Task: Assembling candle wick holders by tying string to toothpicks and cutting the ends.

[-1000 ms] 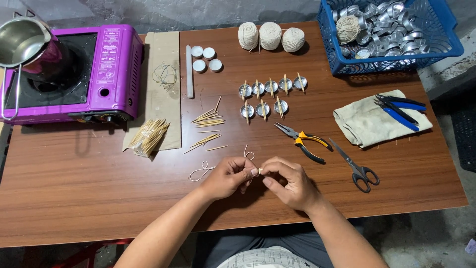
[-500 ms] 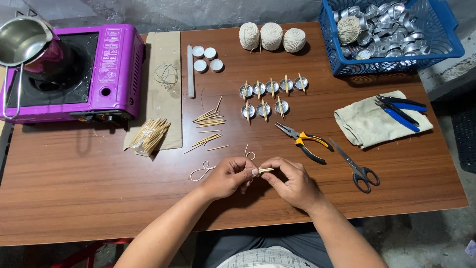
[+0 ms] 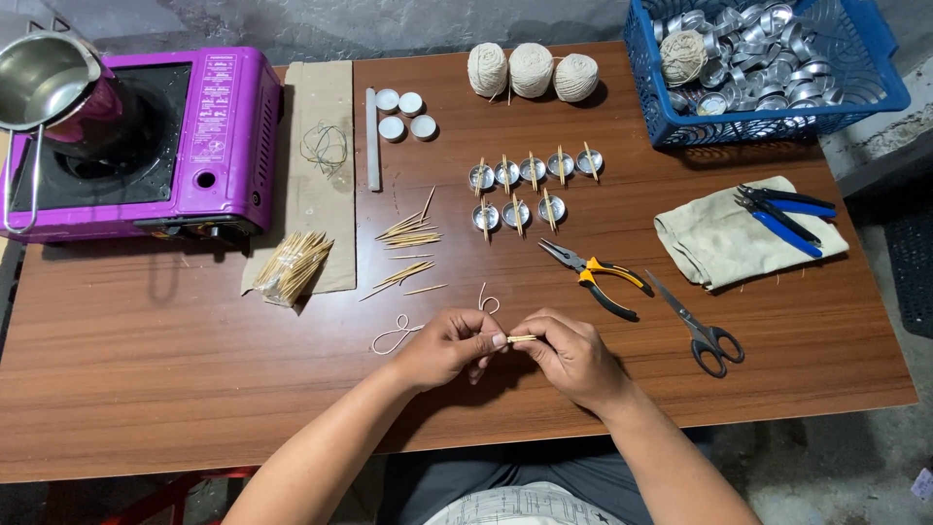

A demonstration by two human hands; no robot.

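wick sticks, partly done

head view: the left hand [image 3: 449,345] and right hand [image 3: 573,358] both pinched a thin pale wooden stick [image 3: 519,338] above the brown wooden table [image 3: 146,389]. eight small round metal cups [image 3: 530,188] already carried sticks; loose sticks [image 3: 408,233] remained unused.

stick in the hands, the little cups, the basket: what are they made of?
Thin stick, pinched between left hand and right hand: pale, matte, probably wood or bamboo. Small cups: silvery and shiny, likely thin aluminium. Blue basket: glossy lattice walls of one even colour, looks like moulded plastic.
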